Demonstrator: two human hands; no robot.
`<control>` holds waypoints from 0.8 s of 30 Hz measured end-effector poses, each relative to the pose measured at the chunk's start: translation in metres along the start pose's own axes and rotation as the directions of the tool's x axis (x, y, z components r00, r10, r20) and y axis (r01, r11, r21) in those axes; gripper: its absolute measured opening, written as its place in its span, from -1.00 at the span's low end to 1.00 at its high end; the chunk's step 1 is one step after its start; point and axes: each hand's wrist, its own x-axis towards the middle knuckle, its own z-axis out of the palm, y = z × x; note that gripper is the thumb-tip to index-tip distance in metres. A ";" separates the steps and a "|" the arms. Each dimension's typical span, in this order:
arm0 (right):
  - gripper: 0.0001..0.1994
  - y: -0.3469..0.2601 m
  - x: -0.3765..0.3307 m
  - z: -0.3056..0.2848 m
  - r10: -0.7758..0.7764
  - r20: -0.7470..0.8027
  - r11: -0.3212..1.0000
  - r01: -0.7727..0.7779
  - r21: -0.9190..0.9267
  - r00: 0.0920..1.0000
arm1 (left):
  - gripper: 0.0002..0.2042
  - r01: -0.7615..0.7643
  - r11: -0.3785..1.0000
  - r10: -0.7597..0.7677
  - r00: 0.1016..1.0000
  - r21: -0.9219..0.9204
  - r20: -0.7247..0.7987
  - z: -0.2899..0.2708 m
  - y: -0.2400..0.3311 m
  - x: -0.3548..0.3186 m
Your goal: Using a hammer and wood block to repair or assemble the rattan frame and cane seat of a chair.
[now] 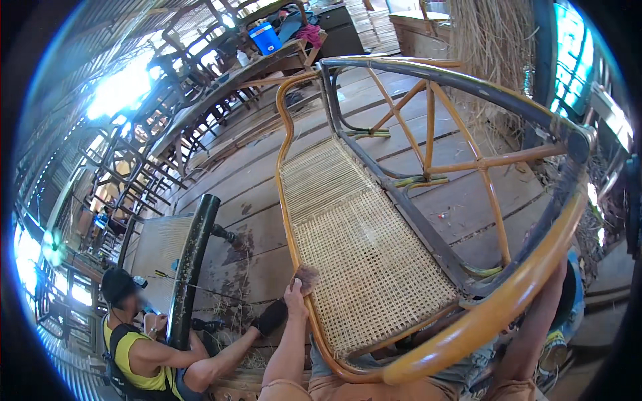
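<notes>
A rattan chair [364, 260] with a woven cane seat and bent, honey-coloured poles lies tilted before me. Dark grey stretches run along part of its frame. My left hand [295, 299] is closed on a small brown pad [307, 279], perhaps sandpaper or cloth, pressed against the pole at the left edge of the weave. On the other side, my right forearm [535, 324] reaches up behind the thick curved rail [495, 314]. The rail hides most of that hand, so its fingers do not show.
At lower left a co-worker in a yellow top [144, 361] bends over another woven piece with a dark pole [190, 267]. Chair frames [134, 160] are stacked behind. A blue cooler [265, 39] stands on a wooden bench, and dry fibre strands [491, 53] hang at far right.
</notes>
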 end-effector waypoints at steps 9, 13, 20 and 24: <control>-0.58 -0.033 -0.035 0.117 -0.075 -0.123 0.960 0.038 -0.278 0.990 | -0.74 0.029 0.999 -0.032 0.992 0.028 0.123 -0.028 -0.017 0.048; -0.60 -0.049 -0.047 0.173 -0.069 -0.218 0.951 -0.002 -0.310 0.973 | -0.75 0.071 0.997 -0.075 0.987 0.036 0.142 -0.031 -0.040 0.048; -0.64 -0.057 -0.081 0.240 -0.076 -0.061 0.927 0.048 -0.372 0.995 | -0.72 0.099 0.987 -0.119 0.978 0.123 0.169 0.033 -0.015 0.118; -0.63 -0.068 -0.102 0.257 -0.161 -0.014 0.923 0.146 -0.356 0.987 | -0.69 0.108 0.981 -0.139 0.970 0.159 0.200 0.026 -0.031 0.130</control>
